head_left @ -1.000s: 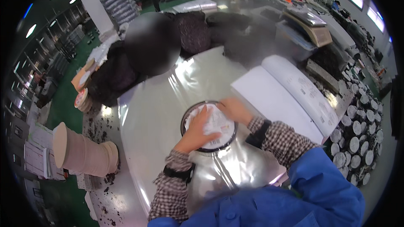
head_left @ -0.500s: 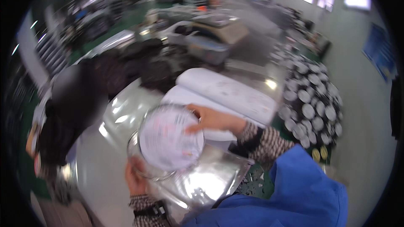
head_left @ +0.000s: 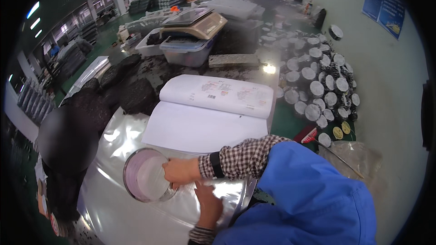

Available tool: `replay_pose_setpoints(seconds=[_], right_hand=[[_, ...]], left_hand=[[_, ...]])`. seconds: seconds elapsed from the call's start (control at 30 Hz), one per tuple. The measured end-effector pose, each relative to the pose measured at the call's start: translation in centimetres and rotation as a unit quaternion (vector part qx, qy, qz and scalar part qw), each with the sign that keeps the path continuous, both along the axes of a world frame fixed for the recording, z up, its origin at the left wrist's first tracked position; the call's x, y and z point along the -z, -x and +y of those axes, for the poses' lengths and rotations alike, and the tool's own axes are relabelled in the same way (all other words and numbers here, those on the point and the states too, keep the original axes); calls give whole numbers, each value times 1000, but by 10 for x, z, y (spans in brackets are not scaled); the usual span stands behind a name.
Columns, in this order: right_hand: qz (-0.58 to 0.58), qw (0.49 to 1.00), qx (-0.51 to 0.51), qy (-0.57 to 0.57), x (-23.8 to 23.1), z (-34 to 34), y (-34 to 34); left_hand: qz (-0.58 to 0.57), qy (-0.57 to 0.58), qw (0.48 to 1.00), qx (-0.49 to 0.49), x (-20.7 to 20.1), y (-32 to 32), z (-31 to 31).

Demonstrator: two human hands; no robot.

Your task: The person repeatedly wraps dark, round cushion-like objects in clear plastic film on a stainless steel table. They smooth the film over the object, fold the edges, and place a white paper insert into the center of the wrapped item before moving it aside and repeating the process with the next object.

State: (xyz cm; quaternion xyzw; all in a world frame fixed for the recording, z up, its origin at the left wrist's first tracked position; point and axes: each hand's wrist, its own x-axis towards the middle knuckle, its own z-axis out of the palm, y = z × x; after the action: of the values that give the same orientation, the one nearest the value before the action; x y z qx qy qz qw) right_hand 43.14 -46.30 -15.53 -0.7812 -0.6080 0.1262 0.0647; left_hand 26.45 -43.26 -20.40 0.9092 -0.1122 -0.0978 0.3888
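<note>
A round, shallow ring-like mould (head_left: 131, 179) with a thin rim stands tilted on the plastic film (head_left: 113, 211), its pinkish inner wall and pale round bottom showing. My right hand (head_left: 180, 171) grips its right side, fingers closed over the rim. Just below the right wrist, my left hand (head_left: 210, 206) is over the shiny film, apart from the mould. Its visible fingers point upward and look stretched out; the others are hidden. Beyond both hands lies a stack of large white printed sheets (head_left: 204, 129), its far part rolled back over itself.
Dark pressed round cakes (head_left: 138, 95) are heaped at the left. Behind the sheets, a scale (head_left: 195, 25) rests on a clear plastic bin (head_left: 186, 52), near a pale bar (head_left: 234, 60). Many white-topped round packs (head_left: 316, 88) and a red brush (head_left: 306, 134) are on the right-hand floor.
The mould has been lowered and tilted; the printed round face seen before no longer shows. My left hand has left its lower left edge and moved right, below my right wrist.
</note>
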Motion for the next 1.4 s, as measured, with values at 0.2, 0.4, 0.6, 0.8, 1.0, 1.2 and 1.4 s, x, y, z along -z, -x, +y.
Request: replay_pose_setpoints(seconds=[0.2,0.4,0.6,0.8,1.0,1.2,1.4], right_hand=[[-49,996,22,-78,9,2,-9],[15,987,60,-151,0,3,-15],[137,956,130,-225,-77,-33,-5],[-64,966,-144,-203,-42,-66,73],[98,877,80,-464,-108,11,63],[266,958,-98,-41,-7,-45,-121],[-214,911,300,-187,-14,110,-294]], left_hand=[[-4,83,994,-71,9,0,14],[-201,-149,967,46,11,31,-22],[152,407,868,-240,51,19,77],[-33,639,681,-356,-56,22,272],[117,163,980,-4,-18,17,98],[-217,-83,926,-296,-77,68,209],[-67,84,896,-431,27,57,209]])
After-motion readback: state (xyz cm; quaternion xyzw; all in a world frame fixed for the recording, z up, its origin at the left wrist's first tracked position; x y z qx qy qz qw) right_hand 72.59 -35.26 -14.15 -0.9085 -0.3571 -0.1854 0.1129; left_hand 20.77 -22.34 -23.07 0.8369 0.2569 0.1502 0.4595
